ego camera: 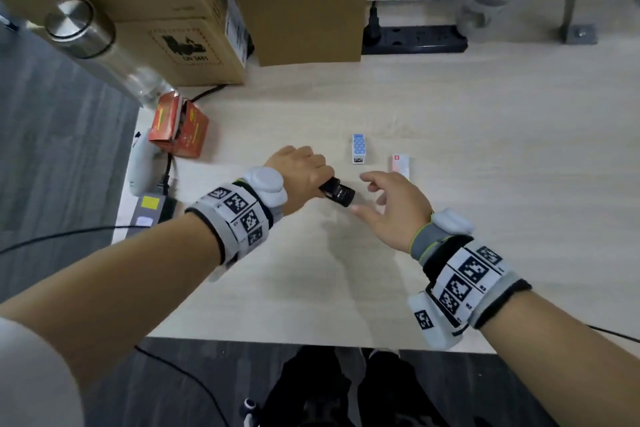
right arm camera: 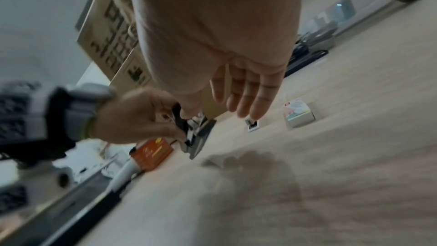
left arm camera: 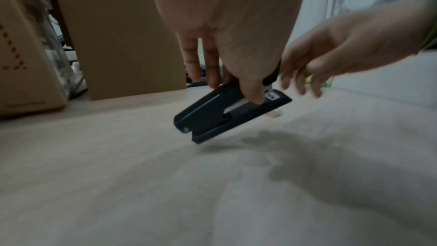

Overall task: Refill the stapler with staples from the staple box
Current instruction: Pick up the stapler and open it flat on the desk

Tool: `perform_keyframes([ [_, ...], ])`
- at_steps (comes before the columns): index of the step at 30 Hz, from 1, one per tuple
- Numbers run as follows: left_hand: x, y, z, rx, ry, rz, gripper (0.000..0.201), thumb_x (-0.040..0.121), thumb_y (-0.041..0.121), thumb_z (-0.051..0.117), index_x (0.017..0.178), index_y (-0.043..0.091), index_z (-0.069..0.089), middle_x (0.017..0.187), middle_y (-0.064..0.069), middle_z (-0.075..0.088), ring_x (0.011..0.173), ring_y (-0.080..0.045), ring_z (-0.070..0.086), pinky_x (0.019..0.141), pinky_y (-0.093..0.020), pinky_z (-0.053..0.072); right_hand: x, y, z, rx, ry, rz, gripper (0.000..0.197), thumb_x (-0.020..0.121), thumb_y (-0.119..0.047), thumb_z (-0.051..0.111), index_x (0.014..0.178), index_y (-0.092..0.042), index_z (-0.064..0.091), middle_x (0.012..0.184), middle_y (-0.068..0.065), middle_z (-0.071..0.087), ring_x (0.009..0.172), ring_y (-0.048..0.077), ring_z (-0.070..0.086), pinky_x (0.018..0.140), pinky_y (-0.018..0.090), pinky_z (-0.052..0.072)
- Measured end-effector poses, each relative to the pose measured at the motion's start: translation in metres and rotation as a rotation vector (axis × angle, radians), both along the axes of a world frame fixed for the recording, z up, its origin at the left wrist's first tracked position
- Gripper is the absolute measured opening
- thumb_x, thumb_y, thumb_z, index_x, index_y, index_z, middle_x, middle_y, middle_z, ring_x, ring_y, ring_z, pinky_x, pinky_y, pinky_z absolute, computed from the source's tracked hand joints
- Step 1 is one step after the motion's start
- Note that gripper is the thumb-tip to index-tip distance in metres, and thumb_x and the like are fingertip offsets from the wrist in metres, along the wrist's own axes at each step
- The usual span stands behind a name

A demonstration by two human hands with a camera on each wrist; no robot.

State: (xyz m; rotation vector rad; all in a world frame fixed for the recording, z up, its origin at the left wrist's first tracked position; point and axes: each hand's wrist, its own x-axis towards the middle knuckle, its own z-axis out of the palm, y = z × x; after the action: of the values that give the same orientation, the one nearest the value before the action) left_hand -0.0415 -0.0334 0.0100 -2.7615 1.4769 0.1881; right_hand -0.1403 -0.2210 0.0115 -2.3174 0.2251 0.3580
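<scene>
Gripping the black stapler (left arm camera: 227, 111) just above the tabletop (ego camera: 346, 270), the left hand (ego camera: 301, 172) pinches its rigid, light-looking body (best held by the sides), right hand (ego camera: 391, 208) spread, empty, alongside.

Both forearms are bare. Behind the left hand (ego camera: 301, 170) sits a grey knit cuff with a lime-green edge, then a round white puck-shaped module (ego camera: 266, 184), then a wide band (ego camera: 239, 218) of white and grey carrying square black-and-white coded tags. Behind the right hand (ego camera: 394, 211) the same set repeats: green-edged cuff (ego camera: 424, 239), white module (ego camera: 450, 220), tagged band (ego camera: 467, 282) with black trim.
</scene>
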Motion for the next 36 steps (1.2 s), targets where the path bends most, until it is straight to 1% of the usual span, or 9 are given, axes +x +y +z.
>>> perform_keyframes([
  [4,-0.045,-0.007,-0.001,-0.106,0.091,0.141,0.025,0.083,0.037,0.066,0.088,0.013,0.066,0.080,-0.005,0.066,0.077,-0.028,0.057,0.059,-0.033,0.039,-0.009,0.006,-0.008,-0.149,0.014,0.119,0.040,0.082,-0.041,0.064,0.119,-0.027,0.058,0.112,0.001,0.056,0.105,0.021,0.051,0.083,0.036,0.045],
  [8,-0.074,-0.007,-0.008,-0.161,0.178,0.282,0.022,0.086,0.034,0.062,0.093,0.014,0.064,0.085,-0.002,0.063,0.080,-0.026,0.054,0.055,-0.031,0.036,-0.022,0.006,-0.014,-0.248,0.049,0.227,0.027,0.088,-0.037,0.057,0.110,-0.023,0.063,0.106,0.002,0.056,0.105,0.025,0.046,0.073,0.032,0.038],
  [13,-0.091,-0.004,-0.001,-0.378,0.278,0.385,0.022,0.084,0.027,0.065,0.102,0.014,0.064,0.090,-0.004,0.066,0.078,-0.029,0.058,0.065,-0.035,0.045,-0.037,-0.009,-0.033,-0.345,0.139,0.272,0.019,0.089,-0.022,0.050,0.101,-0.018,0.064,0.099,0.007,0.058,0.100,0.032,0.049,0.068,0.031,0.031],
  [18,-0.099,0.013,0.004,-0.520,0.444,0.544,0.021,0.082,0.022,0.069,0.100,0.018,0.060,0.093,0.005,0.066,0.083,-0.018,0.063,0.076,-0.038,0.055,-0.046,-0.018,-0.035,-0.303,0.123,0.269,0.031,0.089,-0.035,0.054,0.116,-0.020,0.060,0.110,0.007,0.057,0.105,0.030,0.048,0.080,0.033,0.038],
  [23,-0.107,0.033,0.008,-0.721,0.679,0.755,0.021,0.077,0.006,0.072,0.094,0.012,0.061,0.088,-0.001,0.069,0.078,-0.006,0.066,0.075,-0.020,0.055,-0.041,-0.016,-0.042,-0.427,0.114,0.415,0.032,0.090,-0.040,0.053,0.109,-0.015,0.060,0.109,0.006,0.057,0.104,0.028,0.045,0.085,0.037,0.038],
  [25,-0.107,0.041,0.008,-0.720,0.698,0.823,0.022,0.075,0.005,0.071,0.092,0.015,0.064,0.086,0.000,0.070,0.071,-0.002,0.064,0.068,-0.014,0.051,-0.043,-0.015,-0.046,-0.439,0.094,0.451,0.032,0.090,-0.039,0.054,0.105,-0.012,0.061,0.107,0.007,0.056,0.102,0.029,0.045,0.082,0.036,0.036],
  [30,-0.099,0.081,-0.007,-0.670,0.708,1.002,0.019,0.074,0.015,0.075,0.091,0.022,0.068,0.088,0.000,0.071,0.076,-0.011,0.064,0.070,-0.024,0.051,-0.053,-0.014,-0.055,-0.416,-0.080,0.405,0.025,0.079,-0.028,0.072,0.090,-0.006,0.068,0.090,0.012,0.060,0.089,0.036,0.052,0.068,0.037,0.038],
  [33,-0.100,0.103,-0.020,-0.486,0.746,1.065,0.023,0.073,0.024,0.078,0.094,0.025,0.068,0.088,0.004,0.070,0.077,-0.011,0.064,0.067,-0.019,0.046,-0.053,-0.013,-0.059,-0.401,-0.125,0.395,0.024,0.076,-0.027,0.075,0.090,-0.008,0.069,0.088,0.011,0.060,0.087,0.036,0.052,0.067,0.039,0.041],
  [36,-0.101,0.107,-0.035,-0.234,0.625,0.969,0.023,0.076,0.028,0.075,0.098,0.025,0.069,0.094,0.003,0.064,0.084,-0.018,0.058,0.072,-0.026,0.044,-0.052,-0.013,-0.060,-0.394,-0.121,0.388,0.025,0.076,-0.026,0.075,0.093,-0.008,0.069,0.089,0.010,0.059,0.088,0.035,0.051,0.068,0.039,0.042],
])
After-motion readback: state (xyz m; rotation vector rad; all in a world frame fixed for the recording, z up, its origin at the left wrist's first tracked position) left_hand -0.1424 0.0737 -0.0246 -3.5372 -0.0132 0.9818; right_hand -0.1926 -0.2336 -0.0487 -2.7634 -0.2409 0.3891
